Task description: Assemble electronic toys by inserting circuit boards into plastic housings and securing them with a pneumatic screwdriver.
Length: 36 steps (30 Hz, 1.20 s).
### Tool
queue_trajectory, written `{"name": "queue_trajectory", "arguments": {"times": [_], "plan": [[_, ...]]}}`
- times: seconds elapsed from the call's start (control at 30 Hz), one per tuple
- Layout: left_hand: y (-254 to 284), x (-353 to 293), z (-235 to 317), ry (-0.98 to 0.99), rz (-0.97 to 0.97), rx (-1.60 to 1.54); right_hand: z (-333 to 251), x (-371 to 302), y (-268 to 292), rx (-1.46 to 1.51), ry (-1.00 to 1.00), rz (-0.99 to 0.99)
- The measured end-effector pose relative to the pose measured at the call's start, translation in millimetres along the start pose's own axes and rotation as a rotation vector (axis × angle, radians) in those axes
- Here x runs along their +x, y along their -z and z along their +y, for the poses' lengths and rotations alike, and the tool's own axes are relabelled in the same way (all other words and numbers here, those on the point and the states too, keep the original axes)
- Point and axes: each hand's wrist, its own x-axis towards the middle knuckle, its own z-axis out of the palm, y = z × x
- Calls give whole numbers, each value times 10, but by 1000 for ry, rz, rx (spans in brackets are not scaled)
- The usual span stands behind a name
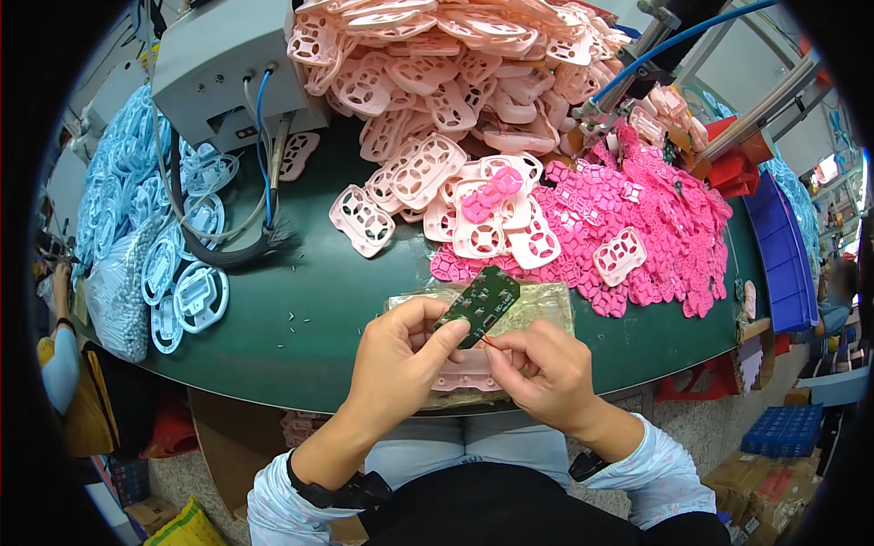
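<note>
A green circuit board (484, 300) with small parts on its face is held tilted between the thumb and fingers of my left hand (401, 350). From the board's lower edge runs a thin red wire (488, 341), pinched by the closed fingertips of my right hand (546, 369). Beneath both hands lies a pale pink plastic shell (466, 375), partly hidden by them. It rests on a yellowish, film-wrapped pad (546, 309) near the table's front edge.
Pale pink plastic shells (446, 82) are heaped at the back of the green table (273, 350). Bright pink button pads (674, 246) pile up at right, beside a blue bin (783, 255). At left stand a grey machine (232, 77) with hoses and several light blue plastic parts (196, 291).
</note>
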Motion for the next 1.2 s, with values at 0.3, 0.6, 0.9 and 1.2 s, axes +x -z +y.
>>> {"name": "queue_trajectory", "arguments": {"times": [0.3,0.6,0.9,1.2], "plan": [[410,-21,-65,-759,-201,758,129,-132,181,61,58,-290],[390,-4,22,-986,-607,1074,194,-55,305,187,142,-505],[339,-62,-47,-947,-452,1030,158,-4,270,115,101,-530],[322,-99,-98,-1014,-476,1090,180,84,328,83,126,-643]]}}
